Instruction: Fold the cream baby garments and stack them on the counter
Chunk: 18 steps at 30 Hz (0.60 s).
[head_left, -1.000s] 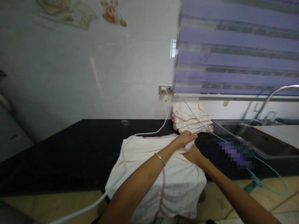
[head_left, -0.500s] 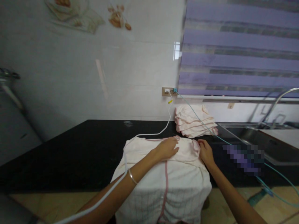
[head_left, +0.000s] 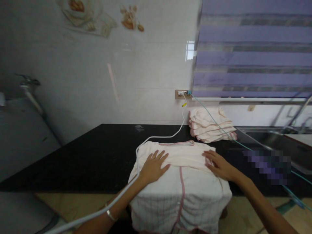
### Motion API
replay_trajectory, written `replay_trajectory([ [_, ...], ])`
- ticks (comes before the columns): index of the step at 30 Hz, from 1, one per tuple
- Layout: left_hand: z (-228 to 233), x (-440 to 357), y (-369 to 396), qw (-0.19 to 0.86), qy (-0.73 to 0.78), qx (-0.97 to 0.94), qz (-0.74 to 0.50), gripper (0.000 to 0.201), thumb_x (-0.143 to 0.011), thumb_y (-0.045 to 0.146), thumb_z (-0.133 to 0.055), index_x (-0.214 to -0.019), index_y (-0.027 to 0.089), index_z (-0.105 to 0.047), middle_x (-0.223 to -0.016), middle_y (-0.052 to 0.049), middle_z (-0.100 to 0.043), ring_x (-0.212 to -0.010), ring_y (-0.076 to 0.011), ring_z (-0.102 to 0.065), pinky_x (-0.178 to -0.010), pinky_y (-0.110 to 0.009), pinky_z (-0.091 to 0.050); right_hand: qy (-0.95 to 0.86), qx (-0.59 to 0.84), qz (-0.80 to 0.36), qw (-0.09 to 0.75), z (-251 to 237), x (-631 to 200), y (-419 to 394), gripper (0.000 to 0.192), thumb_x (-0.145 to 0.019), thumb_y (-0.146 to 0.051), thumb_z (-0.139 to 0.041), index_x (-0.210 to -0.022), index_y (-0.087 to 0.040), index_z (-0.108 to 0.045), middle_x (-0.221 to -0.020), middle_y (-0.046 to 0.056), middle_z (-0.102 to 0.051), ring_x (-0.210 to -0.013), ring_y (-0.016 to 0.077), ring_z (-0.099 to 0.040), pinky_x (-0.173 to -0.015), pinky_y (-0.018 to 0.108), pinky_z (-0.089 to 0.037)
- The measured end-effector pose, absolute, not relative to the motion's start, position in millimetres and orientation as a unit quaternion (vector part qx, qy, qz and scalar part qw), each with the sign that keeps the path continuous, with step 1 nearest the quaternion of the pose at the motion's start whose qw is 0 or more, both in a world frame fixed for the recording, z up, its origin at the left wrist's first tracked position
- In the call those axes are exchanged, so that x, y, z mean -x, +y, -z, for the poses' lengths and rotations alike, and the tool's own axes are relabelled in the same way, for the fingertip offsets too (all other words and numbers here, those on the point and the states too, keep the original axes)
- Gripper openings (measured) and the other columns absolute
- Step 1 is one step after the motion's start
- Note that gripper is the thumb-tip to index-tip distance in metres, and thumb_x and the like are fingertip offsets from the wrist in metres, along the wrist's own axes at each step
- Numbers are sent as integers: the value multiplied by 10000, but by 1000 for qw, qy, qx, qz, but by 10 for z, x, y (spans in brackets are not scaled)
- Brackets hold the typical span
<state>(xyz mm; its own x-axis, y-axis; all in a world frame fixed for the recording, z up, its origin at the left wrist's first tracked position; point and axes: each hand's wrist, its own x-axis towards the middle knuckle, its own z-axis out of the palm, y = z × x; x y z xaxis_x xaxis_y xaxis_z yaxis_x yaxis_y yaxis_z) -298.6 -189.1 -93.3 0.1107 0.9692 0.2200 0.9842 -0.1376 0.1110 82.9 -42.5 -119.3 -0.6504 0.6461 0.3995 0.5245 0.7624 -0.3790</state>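
A white cloth garment with pink trim (head_left: 168,185) lies over the counter's front edge, its lower part hanging down in front. Its upper part is folded over into a flat band. My left hand (head_left: 153,167) rests on the left side of that band, palm down and fingers spread. On the band's right end lies my right hand (head_left: 219,165), fingers stretched out and slightly apart. A white cord (head_left: 138,159) crosses the garment's left edge and runs over my left forearm.
Behind the garment, a stack of folded pinkish-white cloths (head_left: 211,125) stands on the black counter (head_left: 97,156). A wall socket (head_left: 183,94) holds the white plug and a teal cord (head_left: 209,113). A sink (head_left: 280,141) and a blurred purple object (head_left: 265,165) are to the right.
My left hand has moved left along the folded band and spread flat. My right hand has let go of the garment's right corner and opened onto it. The view has turned slightly left.
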Motion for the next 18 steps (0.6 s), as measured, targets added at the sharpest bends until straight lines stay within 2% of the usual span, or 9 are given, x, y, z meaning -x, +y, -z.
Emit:
replay_trajectory([
  [5,940,3000,-1932,32,-656,743,129,565,-1028,514,-462,-1527,256,-523,-1641,-75,-414,-1536,-359,-334,-1238,-601,-291,-898,385,-105,187,1257,-1121,-404,563,-963,-629,-498,-1404,-312,-647,-1542,77,-546,-1523,355,-354,-1244,632,-256],
  [8,874,2988,-1925,20,-645,748,156,556,-1011,494,-508,-1494,223,-554,-1627,-105,-437,-1537,-370,-326,-1230,-629,-294,-880,416,-123,192,1131,-1163,-470,614,-949,-655,-492,-1443,-308,-599,-1517,104,-568,-1503,368,-386,-1229,657,-263],
  [10,789,2957,-1990,28,-615,755,225,466,-1003,434,-531,-1390,196,-632,-1597,-124,-479,-1540,-348,-325,-1238,-610,-299,-852,436,-132,257,1019,-1165,-608,623,-940,-647,-507,-1446,-290,-581,-1490,121,-586,-1463,355,-446,-1227,619,-304],
  [12,705,2887,-2169,48,-580,740,338,332,-1013,358,-512,-1230,191,-700,-1505,-127,-572,-1491,-291,-412,-1232,-534,-351,-788,460,-125,390,947,-1183,-848,591,-946,-617,-506,-1410,-260,-590,-1444,129,-614,-1399,328,-519,-1214,554,-361],
  [13,683,2839,-2305,61,-569,713,404,290,-1023,328,-489,-1153,196,-712,-1417,-123,-631,-1420,-259,-496,-1205,-487,-401,-732,477,-113,474,945,-1200,-1007,564,-955,-601,-496,-1375,-242,-604,-1401,134,-638,-1352,322,-561,-1193,538,-394],
  [15,725,2737,-2645,88,-577,623,520,252,-1033,306,-469,-1030,201,-698,-1145,-104,-714,-1137,-212,-661,-1034,-396,-538,-578,528,-89,616,1040,-1228,-1388,502,-971,-568,-471,-1288,-212,-629,-1282,144,-687,-1236,331,-637,-1127,554,-456],
  [16,799,2694,-2830,106,-585,580,556,235,-1029,302,-475,-984,202,-683,-1022,-87,-714,-1015,-204,-680,-953,-374,-566,-503,557,-77,656,1141,-1232,-1595,476,-965,-565,-478,-1225,-202,-645,-1207,150,-708,-1178,344,-663,-1090,572,-480],
  [18,1052,2649,-3178,146,-604,516,589,223,-1010,332,-504,-905,215,-663,-885,-54,-694,-868,-201,-677,-870,-358,-578,-449,608,-114,645,1439,-1206,-1995,438,-923,-574,-539,-1143,-214,-657,-1158,156,-719,-1137,371,-672,-1067,599,-490],
])
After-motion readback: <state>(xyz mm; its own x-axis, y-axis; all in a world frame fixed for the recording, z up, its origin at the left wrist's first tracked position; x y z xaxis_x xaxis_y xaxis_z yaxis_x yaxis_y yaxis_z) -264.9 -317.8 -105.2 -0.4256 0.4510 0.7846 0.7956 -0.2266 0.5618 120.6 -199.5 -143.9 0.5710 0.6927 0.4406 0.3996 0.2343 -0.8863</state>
